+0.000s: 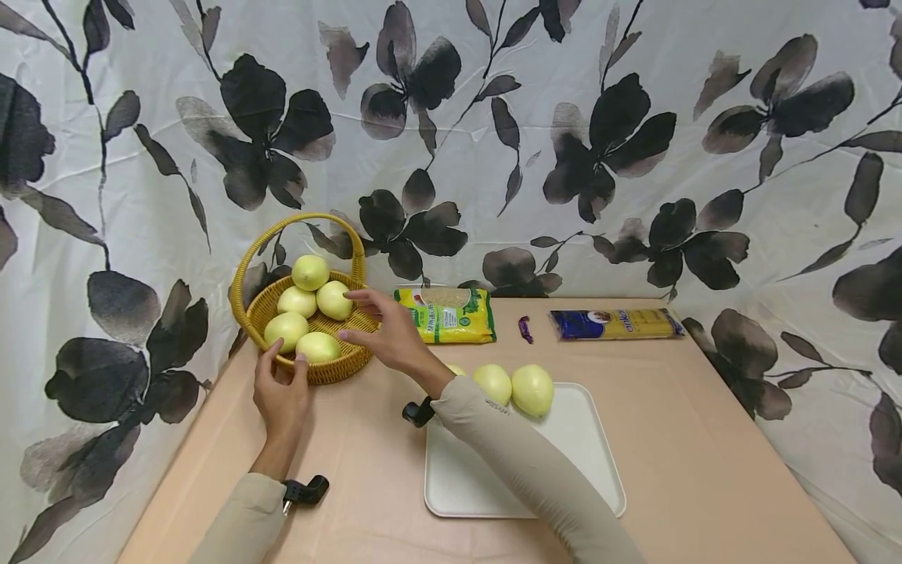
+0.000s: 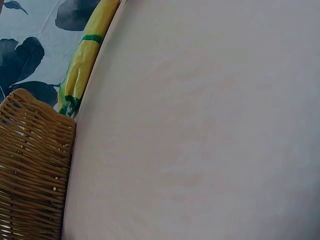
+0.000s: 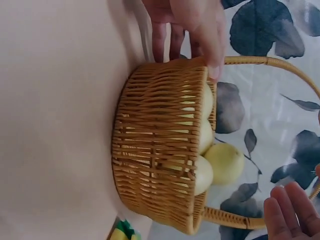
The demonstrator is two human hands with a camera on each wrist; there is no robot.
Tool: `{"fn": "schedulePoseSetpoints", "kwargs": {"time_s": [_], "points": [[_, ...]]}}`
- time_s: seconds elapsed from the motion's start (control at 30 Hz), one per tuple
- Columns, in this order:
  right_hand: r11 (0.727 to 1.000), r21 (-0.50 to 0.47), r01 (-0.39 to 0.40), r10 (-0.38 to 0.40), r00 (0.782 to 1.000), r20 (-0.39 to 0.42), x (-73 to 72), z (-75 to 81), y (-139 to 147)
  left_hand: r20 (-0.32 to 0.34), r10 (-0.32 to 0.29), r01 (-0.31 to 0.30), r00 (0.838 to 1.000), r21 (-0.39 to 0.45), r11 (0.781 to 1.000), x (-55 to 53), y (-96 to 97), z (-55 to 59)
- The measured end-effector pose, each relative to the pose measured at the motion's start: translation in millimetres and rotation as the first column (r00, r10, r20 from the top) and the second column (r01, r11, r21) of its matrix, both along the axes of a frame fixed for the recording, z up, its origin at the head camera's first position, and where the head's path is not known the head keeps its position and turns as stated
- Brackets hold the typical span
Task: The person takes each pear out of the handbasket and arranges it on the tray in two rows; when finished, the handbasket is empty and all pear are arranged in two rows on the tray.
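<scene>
Your left forearm slants up to the basket [image 1: 345, 368], that hand [image 1: 279, 395] touching its near-left rim with thumb and fingers loosely spread. Five pale yellow fruits [image 1: 311, 272] sit inside. Your right hand [image 1: 389, 333] hangs over the basket's right side, thumb and fingers wide apart, holding nothing. Its forearm reaches diagonally across the white tray [image 1: 486, 493] on the bench [image 1: 705, 454], where more such fruits [image 1: 532, 390] rest along the far edge.
</scene>
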State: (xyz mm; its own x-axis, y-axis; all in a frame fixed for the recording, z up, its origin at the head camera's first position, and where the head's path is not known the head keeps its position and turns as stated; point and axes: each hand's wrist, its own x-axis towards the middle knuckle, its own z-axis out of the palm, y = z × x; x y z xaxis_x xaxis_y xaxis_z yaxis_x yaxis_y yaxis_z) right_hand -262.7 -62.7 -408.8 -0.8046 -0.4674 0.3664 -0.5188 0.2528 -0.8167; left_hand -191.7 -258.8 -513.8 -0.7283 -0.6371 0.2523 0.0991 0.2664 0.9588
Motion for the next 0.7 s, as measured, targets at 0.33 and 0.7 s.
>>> {"fn": "schedulePoseSetpoints", "kwargs": {"time_s": [0.33, 0.7], "points": [[0.999, 0.02, -0.049, 0.048, 0.997, 0.058, -18.3, -15.4, -41, -0.002, 0.013, -0.013, 1.0, 0.019, 1.0, 0.0, -0.1, 1.9], [0.995, 0.05, -0.084, 0.077, 0.989, 0.125, -34.4, -29.9, -61, -0.004, 0.01, -0.01, 1.0, 0.015, 1.0, -1.4, -0.6, 1.5]]}}
